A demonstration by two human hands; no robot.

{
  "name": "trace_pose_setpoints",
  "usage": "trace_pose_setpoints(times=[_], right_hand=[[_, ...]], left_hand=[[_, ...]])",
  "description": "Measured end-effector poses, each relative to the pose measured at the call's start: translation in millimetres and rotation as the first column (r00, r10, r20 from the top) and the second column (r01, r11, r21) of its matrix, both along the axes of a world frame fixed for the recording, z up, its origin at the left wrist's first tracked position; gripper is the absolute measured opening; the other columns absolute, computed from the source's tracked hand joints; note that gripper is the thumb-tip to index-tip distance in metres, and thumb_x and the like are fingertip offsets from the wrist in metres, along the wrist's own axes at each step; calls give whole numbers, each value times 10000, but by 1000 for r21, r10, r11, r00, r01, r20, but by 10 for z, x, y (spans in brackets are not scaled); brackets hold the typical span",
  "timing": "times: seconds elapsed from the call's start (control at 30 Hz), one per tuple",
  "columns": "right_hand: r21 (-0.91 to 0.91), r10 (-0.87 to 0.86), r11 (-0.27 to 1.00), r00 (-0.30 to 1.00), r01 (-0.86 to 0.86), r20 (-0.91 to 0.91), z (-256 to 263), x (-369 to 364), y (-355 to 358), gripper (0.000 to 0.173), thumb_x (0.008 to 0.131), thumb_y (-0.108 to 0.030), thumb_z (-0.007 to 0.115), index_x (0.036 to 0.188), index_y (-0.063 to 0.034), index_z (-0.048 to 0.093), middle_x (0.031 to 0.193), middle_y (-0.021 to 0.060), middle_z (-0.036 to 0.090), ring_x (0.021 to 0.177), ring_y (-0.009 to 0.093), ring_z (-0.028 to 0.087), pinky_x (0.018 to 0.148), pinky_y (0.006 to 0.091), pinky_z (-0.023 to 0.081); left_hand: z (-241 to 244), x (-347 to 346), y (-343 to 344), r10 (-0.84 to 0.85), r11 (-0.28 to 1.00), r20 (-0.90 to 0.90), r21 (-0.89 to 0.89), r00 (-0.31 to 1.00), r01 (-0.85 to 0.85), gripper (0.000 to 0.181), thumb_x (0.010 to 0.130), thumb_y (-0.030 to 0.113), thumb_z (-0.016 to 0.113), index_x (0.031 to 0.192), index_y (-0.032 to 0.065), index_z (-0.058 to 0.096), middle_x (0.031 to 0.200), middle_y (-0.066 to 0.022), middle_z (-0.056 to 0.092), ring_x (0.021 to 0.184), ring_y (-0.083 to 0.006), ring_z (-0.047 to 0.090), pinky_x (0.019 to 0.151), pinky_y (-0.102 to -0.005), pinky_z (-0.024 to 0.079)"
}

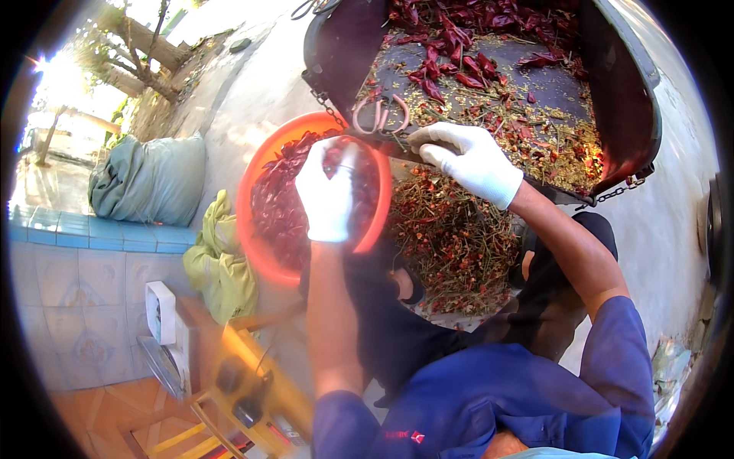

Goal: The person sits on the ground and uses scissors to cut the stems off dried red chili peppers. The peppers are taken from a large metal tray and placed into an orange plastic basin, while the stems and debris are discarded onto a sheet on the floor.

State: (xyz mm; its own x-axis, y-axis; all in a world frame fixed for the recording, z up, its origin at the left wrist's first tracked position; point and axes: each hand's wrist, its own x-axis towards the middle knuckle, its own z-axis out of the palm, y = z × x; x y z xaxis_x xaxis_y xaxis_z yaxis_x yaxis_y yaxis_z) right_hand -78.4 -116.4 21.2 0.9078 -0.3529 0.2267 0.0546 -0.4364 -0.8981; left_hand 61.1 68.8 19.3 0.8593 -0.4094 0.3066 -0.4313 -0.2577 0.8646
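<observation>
My left hand (328,192), in a white glove, is over an orange plastic tub (246,189) filled with dried red chili peppers (278,198). Its fingers are bent and blurred, so whether they hold anything is unclear. At the near edge of a dark metal cart bed (401,63) is my right hand (470,160), also gloved. Its fingers curl at the rim, and their grip cannot be made out. Pink-handled scissors (380,115) sit at that rim, between my hands, blades hidden. More dried chili peppers (459,63) lie in the cart among seeds and stem bits.
Below the cart, between my legs, is a heap of stems and scraps (456,241). Chains (619,192) hang at the cart's corners. Leftward are a yellow-green cloth (226,269), a stuffed grey-green sack (155,178) by a blue-tiled ledge (103,232), and a yellow wooden chair (258,378).
</observation>
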Motion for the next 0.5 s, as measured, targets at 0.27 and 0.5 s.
trace_pose_setpoints(times=[0.27, 0.5], right_hand=[[102, 70, 993, 994, -62, -82, -139, 57, 71, 231, 924, -133, 609, 1092, -20, 721, 977, 117, 744, 876, 177, 705, 824, 308, 542], [-41, 187, 979, 965, -198, -183, -130, 51, 145, 275, 916, -172, 606, 1130, -31, 706, 1055, 123, 731, 962, 209, 705, 892, 328, 539]], left_hand=[[-514, 1142, 1105, 170, 730, 448, 541, 878, -417, 517, 906, 354, 702, 1333, 79, 599, 1172, -99, 638, 1032, -255, 648, 919, -393, 499], [-129, 786, 889, 215, 902, 135, 352, 967, -250, 563, 918, 346, 696, 1362, 24, 567, 1282, -106, 626, 1062, -219, 649, 979, -354, 481]])
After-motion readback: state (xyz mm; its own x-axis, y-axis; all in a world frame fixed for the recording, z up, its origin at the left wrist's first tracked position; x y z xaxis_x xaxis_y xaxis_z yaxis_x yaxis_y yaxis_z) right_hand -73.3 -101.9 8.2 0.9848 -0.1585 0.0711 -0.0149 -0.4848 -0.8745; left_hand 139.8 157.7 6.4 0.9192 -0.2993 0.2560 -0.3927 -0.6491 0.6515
